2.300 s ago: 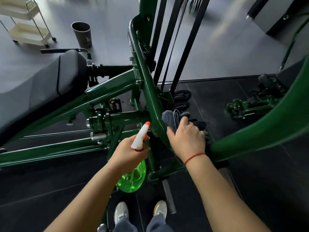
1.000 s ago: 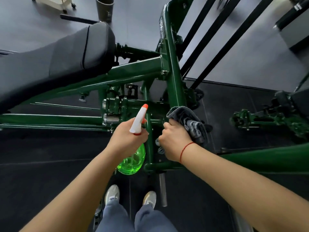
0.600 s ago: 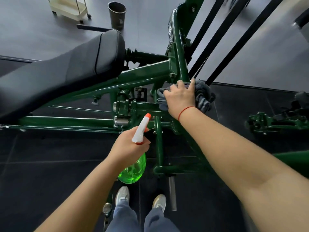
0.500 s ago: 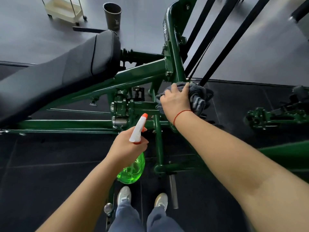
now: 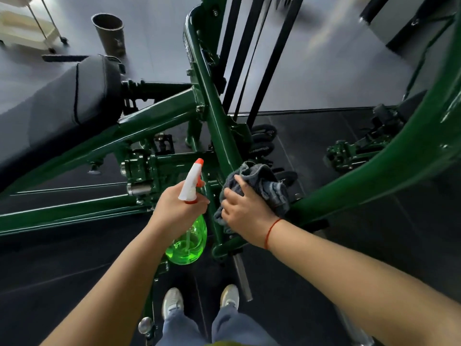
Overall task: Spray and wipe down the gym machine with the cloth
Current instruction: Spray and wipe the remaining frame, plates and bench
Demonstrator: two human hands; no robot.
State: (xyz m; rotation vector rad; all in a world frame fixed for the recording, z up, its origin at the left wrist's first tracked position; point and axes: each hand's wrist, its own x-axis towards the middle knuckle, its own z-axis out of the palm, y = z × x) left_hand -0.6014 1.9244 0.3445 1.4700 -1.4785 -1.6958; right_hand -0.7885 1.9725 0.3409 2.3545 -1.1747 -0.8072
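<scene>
Recorder: Since half a second ago the right hand (image 5: pixel 245 213) and cloth (image 5: pixel 262 182) are lower on the slanted green upright (image 5: pixel 217 116) of the gym machine (image 5: pixel 154 116). They have gone from the cross-tube joint to centre frame, next to where the big curved tube (image 5: pixel 374 176) comes in from the right. Left hand (image 5: pixel 174 211) has barely shifted.

Checker: Right grip?

Recorder: Fingers curl over the bunched cloth and the palm presses it against the tube. Cloth folds partly round the tube. Judged: so one stroke covers more than one face.

Checker: Left grip?

Recorder: Closed round the neck of the spray bottle (image 5: pixel 188 236). Green body hangs below the fist, and the white-and-orange nozzle points up toward the frame joint. Cannot tell whether a finger is on the trigger. Bottle sits just beside the cloth, not touching. Judged: kept at hand so the next patch can be sprayed without a set-down.

Checker: Progress?

Recorder: Mid-wipe, by my estimate. Long rails at left of frame and the padded seat (image 5: pixel 62 103) at upper left are untouched at this moment. Cannot tell whether they are already clean.

Checker: Risk?

Recorder: A loose cloth edge hangs below the hand near brackets and bolts. It could snag on a downward stroke.
</scene>
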